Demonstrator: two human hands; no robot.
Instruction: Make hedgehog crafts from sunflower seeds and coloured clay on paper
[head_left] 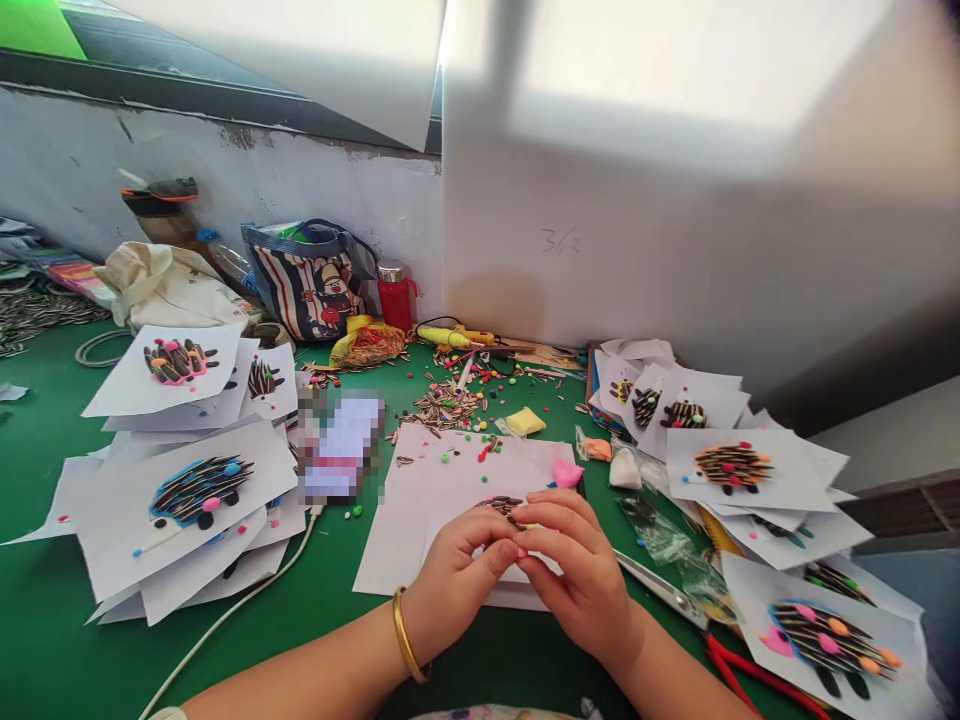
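Observation:
My left hand (461, 575), with a gold bracelet (408, 635) at its wrist, is closed in a pinch. Its fingertips meet those of my right hand (585, 575), and a small bit of pink clay (522, 553) shows between them. Both hands hover over white paper (390, 530). Partly hidden behind my fingers, a cluster of striped sunflower seeds (499, 503) lies on the sheet. Loose red and green beads and a few seeds are scattered on the paper's far half. A lump of pink clay (568, 472) sits at its right side, just beyond my right hand.
Stacked seed-hedgehog pictures lie at left (262, 480) and right (697, 560). A phone (345, 450) with a white cable (247, 590) is left of the paper. Red-handled scissors (667, 590) lie beside my right forearm. Seeds (442, 408), yellow clay (526, 421) and a striped bag (300, 285) are farther back.

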